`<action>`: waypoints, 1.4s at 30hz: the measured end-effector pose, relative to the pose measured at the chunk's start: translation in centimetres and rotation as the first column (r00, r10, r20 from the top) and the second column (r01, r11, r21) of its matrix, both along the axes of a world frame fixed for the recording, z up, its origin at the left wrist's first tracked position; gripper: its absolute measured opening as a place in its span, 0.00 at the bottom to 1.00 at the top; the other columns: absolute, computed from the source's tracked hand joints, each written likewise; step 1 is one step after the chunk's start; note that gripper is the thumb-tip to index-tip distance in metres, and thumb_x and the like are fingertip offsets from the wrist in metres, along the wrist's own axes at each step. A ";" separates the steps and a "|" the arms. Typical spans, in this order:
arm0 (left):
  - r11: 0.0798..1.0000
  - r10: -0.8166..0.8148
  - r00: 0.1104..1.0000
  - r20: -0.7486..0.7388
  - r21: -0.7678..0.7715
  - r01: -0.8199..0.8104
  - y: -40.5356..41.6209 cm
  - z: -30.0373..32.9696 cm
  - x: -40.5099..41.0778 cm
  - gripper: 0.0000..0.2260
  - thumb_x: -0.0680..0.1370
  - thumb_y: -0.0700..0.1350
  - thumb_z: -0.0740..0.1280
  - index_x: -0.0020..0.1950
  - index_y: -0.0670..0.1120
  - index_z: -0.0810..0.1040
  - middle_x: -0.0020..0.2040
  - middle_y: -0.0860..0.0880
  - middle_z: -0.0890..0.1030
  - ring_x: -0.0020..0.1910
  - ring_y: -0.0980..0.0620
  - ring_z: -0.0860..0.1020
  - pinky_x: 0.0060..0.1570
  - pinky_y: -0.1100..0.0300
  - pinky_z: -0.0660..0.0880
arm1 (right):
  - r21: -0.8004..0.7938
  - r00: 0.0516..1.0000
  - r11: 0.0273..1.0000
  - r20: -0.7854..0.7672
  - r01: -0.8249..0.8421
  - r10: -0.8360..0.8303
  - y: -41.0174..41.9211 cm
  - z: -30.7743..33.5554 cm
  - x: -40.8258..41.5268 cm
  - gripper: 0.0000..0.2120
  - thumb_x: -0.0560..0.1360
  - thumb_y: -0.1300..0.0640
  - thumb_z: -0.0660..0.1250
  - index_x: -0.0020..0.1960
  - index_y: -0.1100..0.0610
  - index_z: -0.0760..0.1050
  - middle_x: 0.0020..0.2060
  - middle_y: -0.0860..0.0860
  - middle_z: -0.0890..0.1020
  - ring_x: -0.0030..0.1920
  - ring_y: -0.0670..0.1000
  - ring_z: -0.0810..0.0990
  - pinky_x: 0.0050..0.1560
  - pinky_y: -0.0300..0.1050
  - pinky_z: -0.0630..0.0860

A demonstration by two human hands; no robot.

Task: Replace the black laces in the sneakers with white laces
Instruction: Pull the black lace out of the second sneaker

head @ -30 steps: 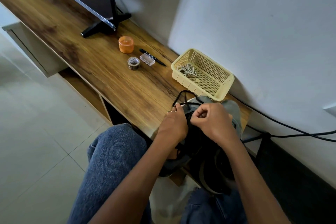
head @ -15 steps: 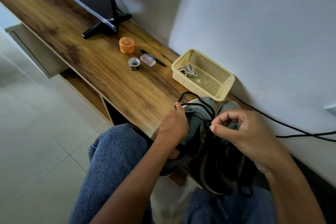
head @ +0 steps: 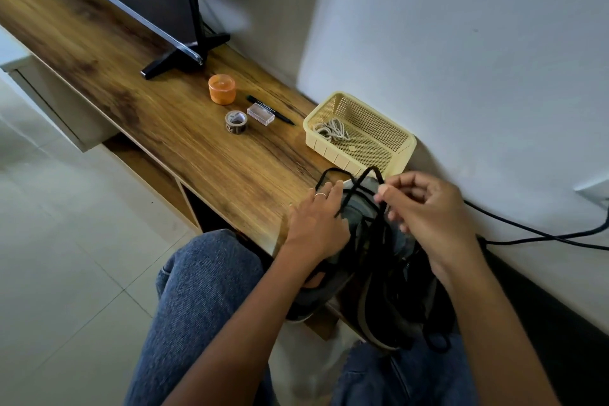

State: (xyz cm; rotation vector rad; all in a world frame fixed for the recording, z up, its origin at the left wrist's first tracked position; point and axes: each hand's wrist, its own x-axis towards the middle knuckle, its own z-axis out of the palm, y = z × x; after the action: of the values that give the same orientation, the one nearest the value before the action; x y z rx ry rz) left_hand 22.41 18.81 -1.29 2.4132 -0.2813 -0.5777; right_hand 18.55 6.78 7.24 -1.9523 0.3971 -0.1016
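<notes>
1. Between thumb and forefinger of the right hand (head: pixel 428 217), a strand of the black lace (head: pixel 369 176) is pinched and lifted just above the toe of the sneaker; the other fingers curl loosely and hold nothing.
2. Just left of that pinch, the left hand (head: pixel 316 224) presses on the grey sneaker (head: pixel 359 208), fingers nearly straight and spread over its toe, pinning it at the edge of the wooden shelf (head: pixel 164 115).
3. Below the pinch the lace runs down into the eyelets; a loose loop arcs away from it toward the basket. A second sneaker (head: pixel 395 306) lies near the right wrist, partly over the lap.
4. Beyond the pinch, well apart from both hands, the white laces (head: pixel 333 130) lie coiled in the yellow basket (head: pixel 389 155) against the wall.
5. Handling, as I judge it: the lace is light, limp and likely to snag in the eyelets, so take it close to the eyelet, one crossing at a time, and pull along the hole's line. The sneaker is soft and light and would slide or lift unless held down.
6. Unlacing looks partly done; the white laces are untouched.
</notes>
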 end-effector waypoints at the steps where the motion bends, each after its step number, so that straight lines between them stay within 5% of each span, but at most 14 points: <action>1: 1.000 -0.011 0.999 0.039 0.006 0.011 -0.1 -0.1 0.1 0.29 0.81 0.49 0.59 0.79 0.49 0.50 0.79 0.49 0.55 0.77 0.47 0.52 0.74 0.41 0.50 | -0.034 0.999 0.999 0.008 0.040 -0.039 -0.3 -0.7 0.6 0.03 0.74 0.61 0.69 0.43 0.54 0.79 0.36 0.51 0.84 0.28 0.43 0.76 0.29 0.35 0.72; 5: 1.000 0.022 0.999 0.042 0.020 -0.023 -0.2 -0.6 0.5 0.27 0.81 0.51 0.58 0.77 0.45 0.55 0.76 0.46 0.61 0.74 0.45 0.60 0.72 0.43 0.58 | -0.327 0.999 0.944 0.008 0.037 -0.036 -0.8 -3.6 4.1 0.05 0.74 0.62 0.67 0.44 0.52 0.75 0.38 0.48 0.82 0.36 0.50 0.82 0.41 0.50 0.80; 9: 0.998 0.054 0.998 -0.029 -0.020 -0.054 0.0 -0.7 0.7 0.26 0.82 0.50 0.57 0.77 0.44 0.56 0.76 0.44 0.62 0.74 0.44 0.61 0.71 0.45 0.61 | -0.660 0.972 0.722 -0.222 -0.206 0.074 -1.0 -5.8 6.3 0.11 0.76 0.60 0.67 0.58 0.58 0.76 0.50 0.50 0.79 0.54 0.54 0.79 0.46 0.41 0.69; 12: 0.998 0.057 0.997 -0.045 -0.027 -0.058 0.0 -0.8 0.9 0.24 0.81 0.50 0.57 0.76 0.44 0.60 0.74 0.44 0.64 0.72 0.43 0.63 0.70 0.45 0.63 | -0.699 0.938 0.642 -0.333 -0.314 0.096 -1.3 -8.0 7.0 0.14 0.74 0.58 0.69 0.58 0.59 0.75 0.56 0.55 0.78 0.56 0.57 0.77 0.52 0.47 0.72; 18: 0.998 0.059 0.997 -0.054 -0.027 -0.060 0.0 -1.4 1.0 0.22 0.81 0.51 0.57 0.74 0.44 0.64 0.73 0.44 0.65 0.71 0.43 0.65 0.68 0.45 0.65 | -0.791 0.963 0.553 -0.252 -0.262 0.095 -1.1 -9.6 6.7 0.06 0.75 0.66 0.63 0.52 0.61 0.74 0.49 0.57 0.79 0.50 0.59 0.77 0.43 0.48 0.69; 25: 0.985 0.109 0.992 0.060 -0.141 -0.100 -0.3 -1.5 0.2 0.34 0.79 0.56 0.62 0.79 0.48 0.50 0.76 0.44 0.61 0.74 0.42 0.60 0.71 0.43 0.60 | -0.555 0.982 0.813 -0.159 -0.177 0.106 -1.6 -6.3 6.4 0.05 0.72 0.64 0.69 0.46 0.57 0.78 0.35 0.45 0.77 0.38 0.46 0.76 0.38 0.39 0.70; 31: 0.948 0.133 0.978 0.161 -0.308 -0.078 -1.1 2.3 -1.5 0.52 0.67 0.71 0.67 0.79 0.48 0.42 0.79 0.49 0.51 0.77 0.48 0.49 0.74 0.39 0.43 | -0.334 0.965 0.906 -0.100 -0.261 0.241 -0.7 1.5 4.5 0.08 0.70 0.64 0.73 0.43 0.52 0.78 0.37 0.51 0.82 0.37 0.47 0.80 0.41 0.41 0.79; 33: 0.901 0.180 0.978 0.107 -0.417 -0.120 -1.3 3.7 -1.6 0.48 0.68 0.67 0.71 0.78 0.49 0.50 0.76 0.49 0.61 0.75 0.46 0.56 0.74 0.38 0.47 | -0.218 0.955 0.930 -0.069 -0.295 0.287 0.0 3.8 3.8 0.08 0.70 0.66 0.73 0.45 0.57 0.79 0.36 0.51 0.82 0.36 0.45 0.81 0.38 0.38 0.79; 36: 0.773 0.234 0.971 0.049 -0.615 -0.155 -1.2 4.9 -1.4 0.29 0.68 0.63 0.73 0.64 0.55 0.70 0.57 0.56 0.79 0.62 0.51 0.74 0.68 0.42 0.65 | -0.099 0.948 0.945 0.036 -0.311 0.316 0.7 7.1 2.6 0.08 0.70 0.70 0.72 0.47 0.61 0.79 0.34 0.51 0.81 0.32 0.44 0.81 0.35 0.36 0.78; 40: 0.712 0.191 0.980 -0.053 -0.679 -0.176 -0.5 5.6 -2.0 0.05 0.78 0.49 0.67 0.48 0.49 0.81 0.46 0.53 0.83 0.50 0.50 0.81 0.57 0.50 0.76 | -0.026 0.937 0.954 0.182 -0.300 0.299 1.0 10.5 1.4 0.07 0.70 0.69 0.71 0.47 0.62 0.79 0.37 0.55 0.83 0.35 0.49 0.83 0.37 0.41 0.80; 42: 0.727 0.165 0.985 -0.048 -0.669 -0.155 -0.1 6.1 -3.0 0.09 0.81 0.46 0.63 0.43 0.47 0.80 0.46 0.48 0.83 0.47 0.49 0.81 0.54 0.55 0.77 | 0.005 0.939 0.971 0.256 -0.240 0.230 1.0 11.7 0.9 0.07 0.70 0.69 0.71 0.48 0.63 0.78 0.38 0.57 0.83 0.36 0.50 0.83 0.39 0.43 0.81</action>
State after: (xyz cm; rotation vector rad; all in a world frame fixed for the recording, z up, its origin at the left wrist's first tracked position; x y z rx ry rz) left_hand 19.45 18.70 4.86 1.7069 -0.2315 -0.2998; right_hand 19.41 7.81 18.91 -1.9067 -0.0051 -0.1863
